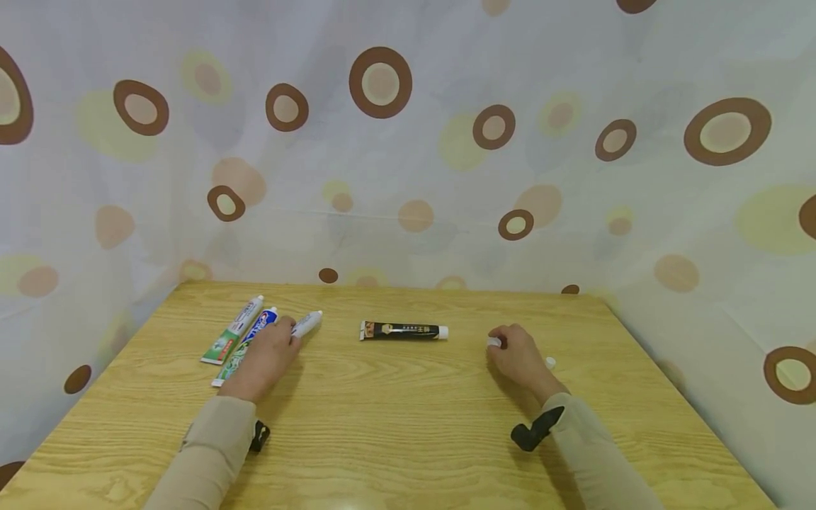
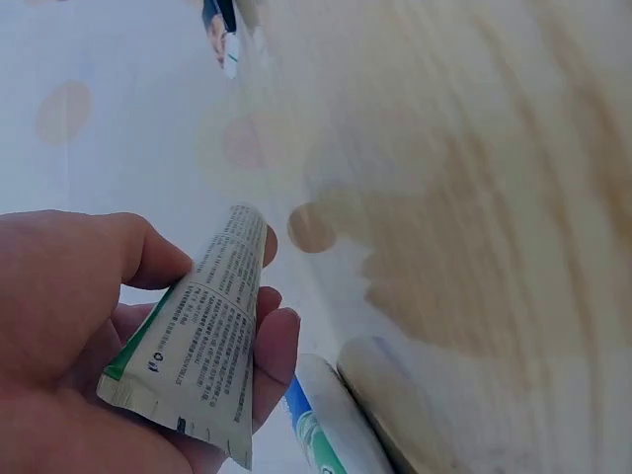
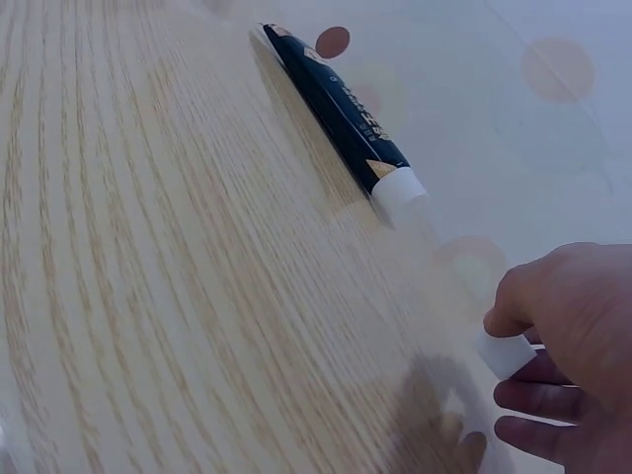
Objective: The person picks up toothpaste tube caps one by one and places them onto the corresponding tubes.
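Observation:
In the head view my left hand (image 1: 270, 358) grips a white toothpaste tube (image 1: 308, 324) whose bare nozzle points up and right. The left wrist view shows the tube (image 2: 202, 326) between thumb and fingers, printed text facing the camera and a green edge along one side. My right hand (image 1: 516, 356) pinches a small white cap (image 1: 494, 342); in the right wrist view the cap (image 3: 507, 353) sits between thumb and fingers. Between the hands lies a black toothpaste tube (image 1: 404, 331) with its white cap on.
Two uncapped tubes lie slanted at the left: a green and white one (image 1: 232, 331) and a blue and green one (image 1: 248, 343), partly behind my left hand. Another white cap (image 1: 550, 363) lies beside my right wrist. A patterned sheet (image 1: 382, 163) surrounds the wooden table (image 1: 382, 439).

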`<move>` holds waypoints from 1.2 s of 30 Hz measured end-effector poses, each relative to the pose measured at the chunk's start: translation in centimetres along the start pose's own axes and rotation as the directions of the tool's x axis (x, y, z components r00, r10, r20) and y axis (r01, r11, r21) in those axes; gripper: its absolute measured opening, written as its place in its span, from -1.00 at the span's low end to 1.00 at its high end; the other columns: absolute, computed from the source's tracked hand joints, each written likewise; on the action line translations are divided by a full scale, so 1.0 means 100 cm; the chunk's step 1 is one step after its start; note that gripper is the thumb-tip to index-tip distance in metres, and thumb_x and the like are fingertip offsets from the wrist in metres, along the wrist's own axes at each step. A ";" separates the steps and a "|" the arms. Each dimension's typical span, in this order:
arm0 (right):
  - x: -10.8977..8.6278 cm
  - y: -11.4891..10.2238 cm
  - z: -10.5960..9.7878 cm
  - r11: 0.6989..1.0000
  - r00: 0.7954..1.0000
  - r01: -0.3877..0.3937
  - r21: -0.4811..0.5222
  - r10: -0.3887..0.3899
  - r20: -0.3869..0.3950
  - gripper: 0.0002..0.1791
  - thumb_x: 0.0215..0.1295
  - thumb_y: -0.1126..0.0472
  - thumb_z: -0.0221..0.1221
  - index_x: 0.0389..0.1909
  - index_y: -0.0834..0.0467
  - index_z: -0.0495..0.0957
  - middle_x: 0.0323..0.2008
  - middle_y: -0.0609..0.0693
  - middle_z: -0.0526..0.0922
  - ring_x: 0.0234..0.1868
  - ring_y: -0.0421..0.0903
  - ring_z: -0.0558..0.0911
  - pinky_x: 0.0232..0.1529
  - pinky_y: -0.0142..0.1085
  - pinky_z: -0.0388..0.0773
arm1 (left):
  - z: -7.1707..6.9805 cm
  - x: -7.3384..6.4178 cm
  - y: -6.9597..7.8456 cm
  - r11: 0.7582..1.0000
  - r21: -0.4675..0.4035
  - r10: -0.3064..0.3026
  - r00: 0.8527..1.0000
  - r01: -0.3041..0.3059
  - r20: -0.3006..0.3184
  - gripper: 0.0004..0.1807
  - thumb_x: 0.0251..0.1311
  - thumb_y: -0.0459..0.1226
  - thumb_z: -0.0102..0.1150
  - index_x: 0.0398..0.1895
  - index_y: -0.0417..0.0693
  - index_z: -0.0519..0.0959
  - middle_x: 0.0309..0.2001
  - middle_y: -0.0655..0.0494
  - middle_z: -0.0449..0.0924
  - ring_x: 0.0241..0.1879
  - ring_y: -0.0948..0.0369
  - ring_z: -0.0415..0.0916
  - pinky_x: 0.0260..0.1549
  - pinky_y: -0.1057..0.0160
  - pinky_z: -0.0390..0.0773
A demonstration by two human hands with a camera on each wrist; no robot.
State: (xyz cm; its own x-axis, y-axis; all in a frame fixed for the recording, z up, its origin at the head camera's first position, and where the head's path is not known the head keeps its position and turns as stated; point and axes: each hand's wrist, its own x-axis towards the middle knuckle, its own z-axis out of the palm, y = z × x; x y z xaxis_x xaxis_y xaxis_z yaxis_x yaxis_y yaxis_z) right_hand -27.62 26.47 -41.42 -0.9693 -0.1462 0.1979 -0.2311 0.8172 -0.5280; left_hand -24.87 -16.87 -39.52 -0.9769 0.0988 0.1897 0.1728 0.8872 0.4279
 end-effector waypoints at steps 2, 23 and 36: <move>0.000 -0.001 -0.001 1.000 1.000 -0.006 -0.004 0.006 -0.012 -0.66 0.35 0.30 0.09 0.05 0.42 0.57 -0.14 0.28 0.54 -0.23 0.04 0.52 -0.17 -0.10 0.54 | -0.001 0.001 0.001 1.000 -0.015 0.003 1.000 -0.003 -0.009 -0.66 0.41 -0.36 -0.08 0.11 -0.48 0.41 -0.16 -0.29 0.59 -0.29 0.00 0.53 -0.24 -0.03 0.57; -0.004 -0.009 -0.010 0.989 0.993 -0.050 0.140 0.064 -0.100 -0.63 0.31 0.32 0.05 0.09 0.30 0.59 -0.01 0.22 0.34 -0.25 0.04 0.38 -0.27 -0.19 0.40 | -0.011 -0.001 0.017 0.985 -0.167 0.023 0.995 -0.039 -0.098 -0.57 0.36 -0.12 0.21 0.19 -0.14 0.55 -0.05 -0.11 0.69 -0.35 0.13 0.46 -0.40 0.20 0.45; -0.006 -0.016 -0.007 0.972 0.989 0.000 0.236 0.035 -0.144 -0.68 0.37 0.14 0.25 0.05 0.19 0.51 -0.03 0.16 0.58 -0.05 0.06 0.61 -0.07 -0.12 0.60 | -0.019 -0.003 0.021 0.952 -0.290 0.031 0.973 -0.098 -0.229 -0.66 0.18 -0.16 0.39 0.02 -0.02 0.71 -0.07 -0.08 0.74 -0.63 0.22 0.32 -0.69 0.33 0.31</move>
State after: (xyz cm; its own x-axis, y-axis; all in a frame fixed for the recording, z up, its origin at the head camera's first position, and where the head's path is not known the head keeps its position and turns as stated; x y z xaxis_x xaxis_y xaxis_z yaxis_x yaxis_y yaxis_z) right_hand -26.58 25.71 -40.10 -0.9545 -0.0351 0.2962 -0.2441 0.6628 -0.7079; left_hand -23.95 -15.92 -37.05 -0.9161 0.0201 0.4005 0.2972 0.7044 0.6445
